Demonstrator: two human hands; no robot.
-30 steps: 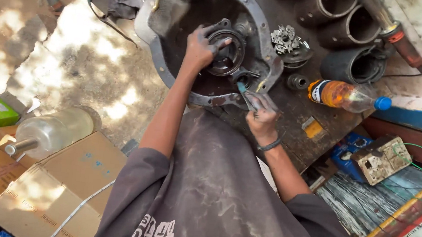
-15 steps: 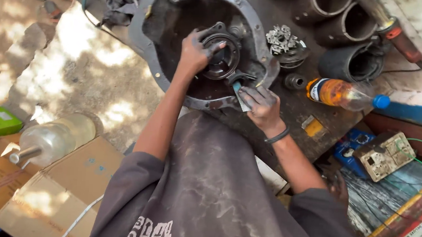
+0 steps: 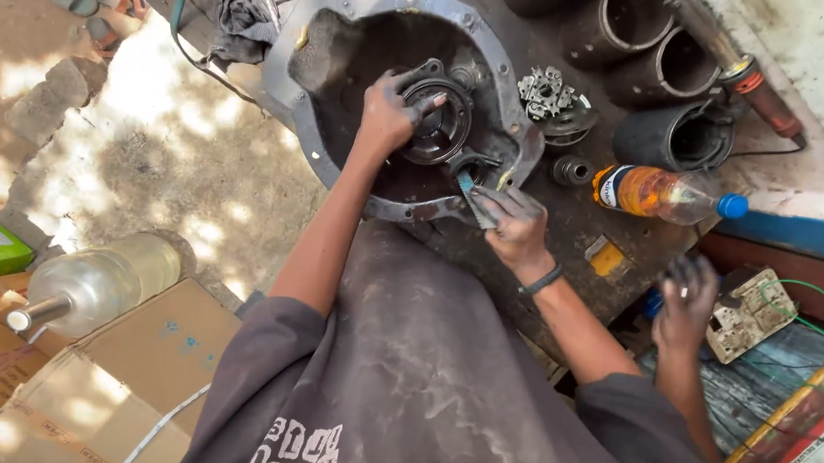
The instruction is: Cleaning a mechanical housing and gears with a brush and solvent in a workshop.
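An outdoor repair workshop, bare dirt ground (image 3: 152, 172) in patchy sunlight, a greasy workbench (image 3: 628, 229) with a big metal housing (image 3: 316, 87), dark cylinder sleeves (image 3: 674, 135), small gears (image 3: 552, 98), cardboard boxes (image 3: 126, 376), a circuit board (image 3: 749, 312)

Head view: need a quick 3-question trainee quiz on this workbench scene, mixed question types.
1. True or false: the left hand grips the round hub inside the big metal housing.
2. What does the right hand hold at the housing's rim? A) a small bluish tool B) an orange bottle C) a green box
3. Fill in: the plastic bottle of orange liquid lying on the bench has a ___ cap.

Key: 1 true; 2 A; 3 blue.
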